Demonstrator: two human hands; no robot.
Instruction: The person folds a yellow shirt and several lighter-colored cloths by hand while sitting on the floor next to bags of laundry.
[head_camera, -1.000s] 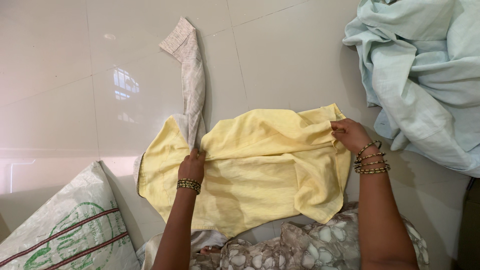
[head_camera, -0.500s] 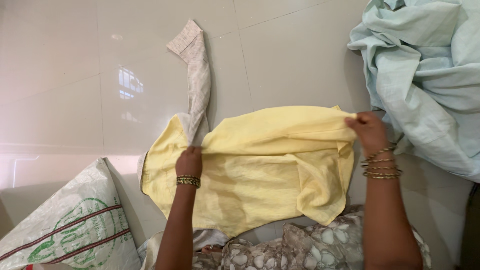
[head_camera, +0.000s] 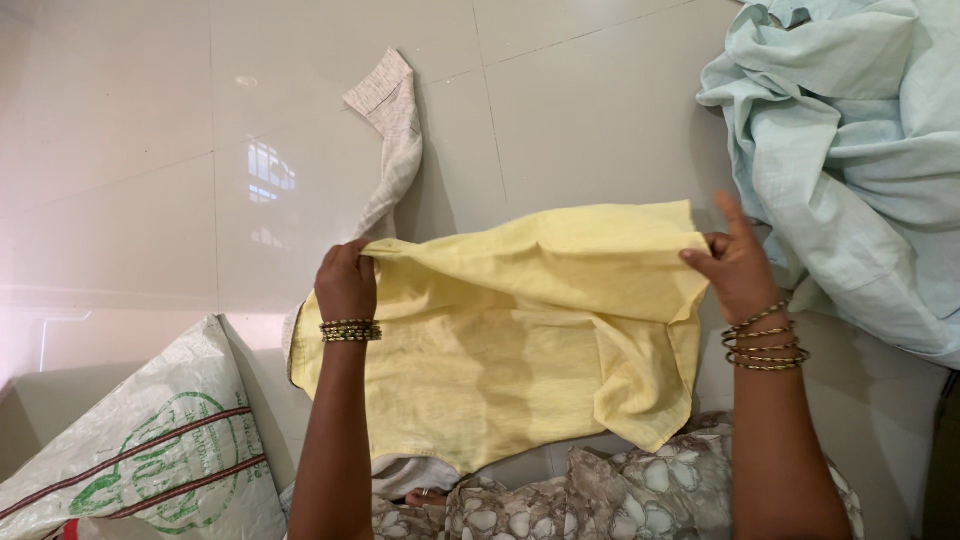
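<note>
A woven plastic sack (head_camera: 150, 450) lies at the lower left on the tiled floor (head_camera: 120, 150). The left hand (head_camera: 346, 282) is closed on the left end of the yellow cloth's (head_camera: 500, 350) folded upper edge. That cloth runs left to right across the floor before the person, its fold raised. A grey sleeve (head_camera: 395, 130) stretches away from beneath it over bare tiles. The right hand (head_camera: 735, 265) pinches the right end. A pale blue garment heap (head_camera: 850, 160) crowds the right.
</note>
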